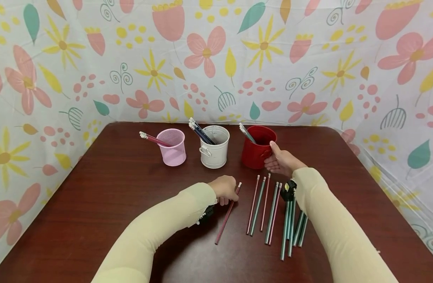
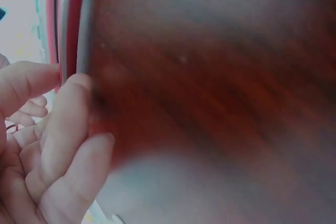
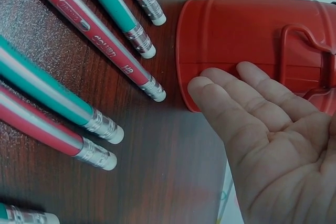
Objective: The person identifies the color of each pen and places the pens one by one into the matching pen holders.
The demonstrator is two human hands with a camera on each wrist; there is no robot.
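Observation:
My left hand (image 1: 224, 188) pinches a red pencil (image 1: 224, 226) near its eraser end, and the pencil slants along the table toward me. The left wrist view has the thumb and fingertips (image 2: 80, 80) together at the pencil. My right hand (image 1: 281, 160) is at the right side of the red bucket (image 1: 252, 155), thumb up at the rim. In the right wrist view its fingers (image 3: 247, 95) lie nearly straight along the bucket's wall, by the handle (image 3: 286, 45). Green pencils (image 1: 247, 133) with white erasers lean in this bucket.
A pink mesh cup (image 1: 175, 153) holding red pencils and a white bucket (image 1: 213, 157) holding dark blue pencils stand left of the red bucket. Several loose red and green pencils (image 1: 257, 206) lie on the brown table (image 1: 96, 196), some partly under my right forearm.

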